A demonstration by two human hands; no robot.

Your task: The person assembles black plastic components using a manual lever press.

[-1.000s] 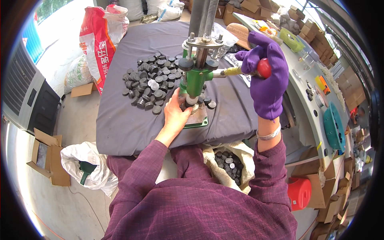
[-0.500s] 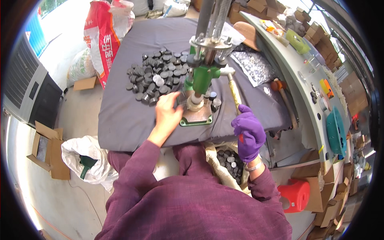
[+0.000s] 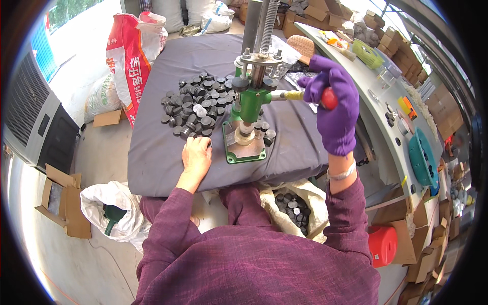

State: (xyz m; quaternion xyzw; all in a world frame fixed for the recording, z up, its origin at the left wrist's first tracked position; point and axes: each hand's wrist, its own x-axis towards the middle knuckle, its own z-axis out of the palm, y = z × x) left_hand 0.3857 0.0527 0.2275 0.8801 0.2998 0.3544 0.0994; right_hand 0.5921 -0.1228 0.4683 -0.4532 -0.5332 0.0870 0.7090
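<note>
A green hand press (image 3: 250,108) stands on the cloth-covered table, its metal base (image 3: 249,148) toward me. My right hand (image 3: 335,101), in a purple glove, is raised and closed round the end of the press lever (image 3: 292,95); the lever's red knob (image 3: 329,98) shows between the fingers. Left of the base, my bare left hand (image 3: 196,157) rests at the near edge of a pile of round black caps (image 3: 195,101). Its fingers are bent together against the caps, and what they hold is mostly hidden. Several clear-topped caps (image 3: 269,134) lie right of the press.
An open sack of black caps (image 3: 315,203) stands by my lap. On my left are a white bag with a green scoop (image 3: 114,216) and a grey air cooler (image 3: 35,101). A side table with a teal basket (image 3: 424,157) runs along the right, near a red stool (image 3: 382,245).
My right hand has gone up, swinging the lever from hanging down to roughly level. The left hand has moved from beside the press base to the pile's near edge.
</note>
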